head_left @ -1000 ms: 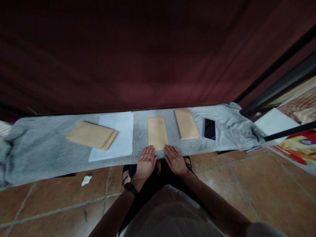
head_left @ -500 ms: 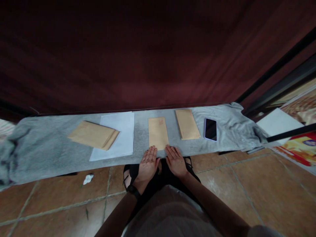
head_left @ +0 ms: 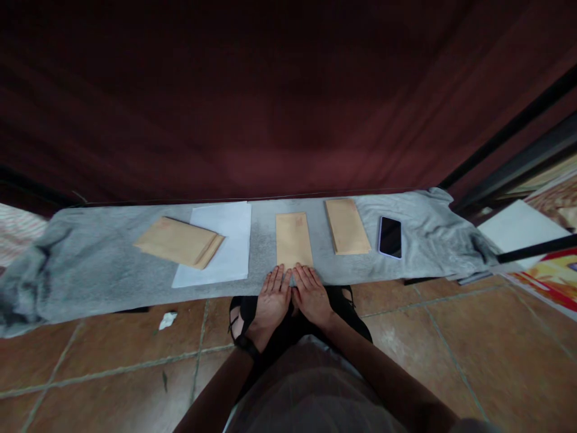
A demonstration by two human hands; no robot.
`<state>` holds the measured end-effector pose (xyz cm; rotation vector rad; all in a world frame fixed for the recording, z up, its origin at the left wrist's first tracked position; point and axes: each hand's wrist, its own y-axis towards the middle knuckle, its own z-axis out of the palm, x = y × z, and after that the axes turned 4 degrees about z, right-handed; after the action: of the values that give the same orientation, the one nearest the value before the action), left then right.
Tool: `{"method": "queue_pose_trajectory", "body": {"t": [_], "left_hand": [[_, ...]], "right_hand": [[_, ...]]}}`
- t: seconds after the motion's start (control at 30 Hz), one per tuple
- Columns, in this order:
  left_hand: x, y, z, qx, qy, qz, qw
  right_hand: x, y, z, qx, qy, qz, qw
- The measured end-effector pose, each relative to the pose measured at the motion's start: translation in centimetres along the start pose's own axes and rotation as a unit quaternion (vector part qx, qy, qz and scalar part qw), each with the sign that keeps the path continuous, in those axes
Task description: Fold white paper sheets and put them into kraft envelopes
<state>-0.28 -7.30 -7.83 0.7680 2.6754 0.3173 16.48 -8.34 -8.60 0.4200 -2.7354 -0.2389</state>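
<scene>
A brown paper envelope (head_left: 293, 239) with a small reddish print near its far right corner lies flat on the grey cloth, straight in front of me. My left hand (head_left: 273, 296) rests flat with fingers stretched out, its tips at the envelope's near left corner. Beside it, my right hand (head_left: 311, 293) lies flat too, fingertips on the envelope's near edge. The two hands almost touch. To the right is a neat stack of brown envelopes (head_left: 347, 226). On the left, another envelope stack (head_left: 178, 239), slightly fanned, lies partly over white paper sheets (head_left: 229, 240).
The grey cloth (head_left: 103, 264) covers a narrow bench against a dark red panel (head_left: 270, 120). A phone (head_left: 390, 237) lies right of the envelopes. Crumpled white tissue (head_left: 167, 320) is on the tiled floor. Black bars and a printed red-yellow sheet (head_left: 554, 279) stand at far right.
My right hand has slid left along the envelope's near edge, closer to my left hand. The whole view has shifted slightly, moving the scene a little to the right.
</scene>
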Motion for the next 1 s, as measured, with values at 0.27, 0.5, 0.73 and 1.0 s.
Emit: {"method": "queue_pose_trajectory", "body": {"t": [0.27,0.5,0.73,1.0], "left_hand": [[-0.3,1.5,0.0,-0.033,-0.069,-0.089,0.993],[0.8,4.7,1.8,-0.165,-0.259,-0.233,0.923],[1.3,6.7,1.8,-0.153,-0.439,-0.366,0.806],[-3.9,8.6,-2.4,-0.161,-0.536,-0.294,0.775]], "right_hand": [[-1.1,-0.5,-0.8,-0.038,-0.014,0.022,0.999],[-0.5,0.0,-0.8,-0.047,-0.003,0.040,0.998],[0.0,1.1,-1.9,-0.017,-0.020,0.059,0.998],[-0.6,3.4,-4.3,-0.026,0.178,0.221,0.959]]}}
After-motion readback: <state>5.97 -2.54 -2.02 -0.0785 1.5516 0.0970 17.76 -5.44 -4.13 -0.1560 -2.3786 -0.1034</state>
